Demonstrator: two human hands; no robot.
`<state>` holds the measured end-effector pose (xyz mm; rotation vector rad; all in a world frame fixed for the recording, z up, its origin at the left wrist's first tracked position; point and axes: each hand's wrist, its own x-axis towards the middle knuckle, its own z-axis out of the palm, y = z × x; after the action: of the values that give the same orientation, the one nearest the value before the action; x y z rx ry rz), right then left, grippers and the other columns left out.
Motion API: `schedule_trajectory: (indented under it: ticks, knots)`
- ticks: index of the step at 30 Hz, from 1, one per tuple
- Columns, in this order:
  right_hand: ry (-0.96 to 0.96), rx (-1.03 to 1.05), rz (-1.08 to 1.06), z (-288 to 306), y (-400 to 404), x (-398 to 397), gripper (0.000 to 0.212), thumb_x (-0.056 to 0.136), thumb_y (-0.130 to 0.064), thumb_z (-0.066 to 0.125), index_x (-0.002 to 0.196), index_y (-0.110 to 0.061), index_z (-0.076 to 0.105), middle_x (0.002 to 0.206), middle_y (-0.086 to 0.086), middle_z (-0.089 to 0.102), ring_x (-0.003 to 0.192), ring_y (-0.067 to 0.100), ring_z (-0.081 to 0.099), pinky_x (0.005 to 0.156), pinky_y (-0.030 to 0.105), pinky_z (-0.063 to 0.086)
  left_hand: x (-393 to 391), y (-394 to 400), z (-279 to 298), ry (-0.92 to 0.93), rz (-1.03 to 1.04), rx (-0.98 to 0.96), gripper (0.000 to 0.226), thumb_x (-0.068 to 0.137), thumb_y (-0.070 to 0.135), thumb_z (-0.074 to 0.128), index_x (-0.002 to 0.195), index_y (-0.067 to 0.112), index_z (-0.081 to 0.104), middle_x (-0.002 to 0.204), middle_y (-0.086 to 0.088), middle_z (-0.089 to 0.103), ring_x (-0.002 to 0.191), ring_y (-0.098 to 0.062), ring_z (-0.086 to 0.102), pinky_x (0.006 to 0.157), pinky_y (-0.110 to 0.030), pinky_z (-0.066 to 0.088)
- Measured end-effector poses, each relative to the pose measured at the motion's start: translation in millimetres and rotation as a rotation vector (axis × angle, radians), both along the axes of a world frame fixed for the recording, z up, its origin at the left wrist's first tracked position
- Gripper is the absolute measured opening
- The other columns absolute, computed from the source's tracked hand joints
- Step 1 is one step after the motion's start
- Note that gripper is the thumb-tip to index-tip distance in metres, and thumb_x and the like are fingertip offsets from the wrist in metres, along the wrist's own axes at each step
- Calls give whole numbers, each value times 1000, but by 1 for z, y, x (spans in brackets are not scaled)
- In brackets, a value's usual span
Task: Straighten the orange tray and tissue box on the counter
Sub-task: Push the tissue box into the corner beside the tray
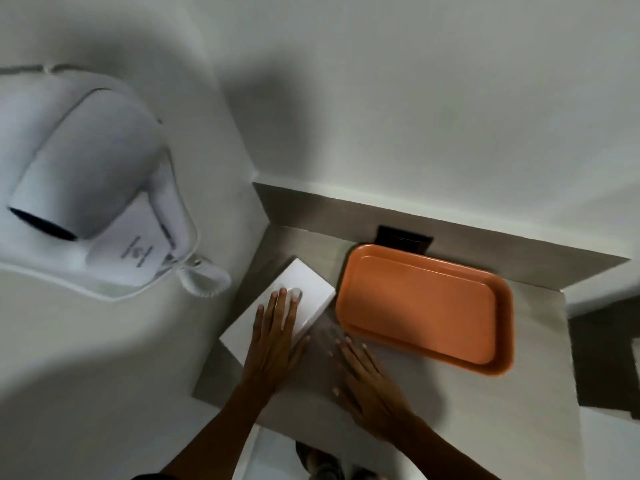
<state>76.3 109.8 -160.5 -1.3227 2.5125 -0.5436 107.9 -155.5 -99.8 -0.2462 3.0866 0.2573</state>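
Observation:
A white tissue box (304,292) lies at an angle on the left part of the grey counter (540,368). My left hand (275,337) rests flat on its top, fingers spread toward the box's oval slot. An empty orange tray (426,306) lies just right of the box, skewed to the counter's back edge, its near left corner close to the box. My right hand (367,379) lies flat on the counter in front of the tray's near left corner, fingers apart, fingertips a little short of the tray. It holds nothing.
A white wall-mounted hair dryer (86,174) with a coiled cord (204,278) hangs on the wall at left. A black socket plate (403,239) sits in the low backsplash behind the tray. White walls enclose the counter at back and left. A dark recess (606,358) is at right.

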Motion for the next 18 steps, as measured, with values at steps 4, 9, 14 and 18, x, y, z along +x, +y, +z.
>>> schedule_trajectory:
  ticks: [4, 9, 14, 18]
  knots:
    - [30, 13, -39, 0, -37, 4, 68, 115, -51, 43, 172, -13, 37, 183, 14, 23, 171, 35, 22, 142, 38, -5, 19, -33, 1, -64, 86, 42, 101, 96, 72, 50, 169, 6, 28, 178, -23, 24, 165, -44, 26, 131, -65, 31]
    - [56, 38, -87, -12, -62, 2, 74, 110, -43, 57, 172, -9, 36, 182, 17, 25, 169, 39, 26, 138, 52, 14, 35, -56, -10, -95, 143, 100, 129, 78, 94, 51, 173, 15, 15, 181, -15, 18, 166, -40, 22, 132, -61, 25]
    - [41, 67, -131, -32, -68, 9, 80, 109, -52, 51, 175, -14, 26, 185, 14, 21, 172, 35, 19, 137, 55, 16, 29, -62, -23, -167, 241, 124, 138, 66, 99, 54, 173, 24, 10, 166, -18, 37, 142, -41, 49, 117, -57, 44]
    - [48, 59, -141, -42, -68, 10, 82, 112, -58, 43, 178, -20, 13, 187, 8, 10, 175, 30, 10, 140, 51, 10, 26, -61, -32, -129, 274, 115, 136, 63, 95, 58, 173, 30, 12, 155, -18, 44, 131, -40, 54, 111, -59, 47]
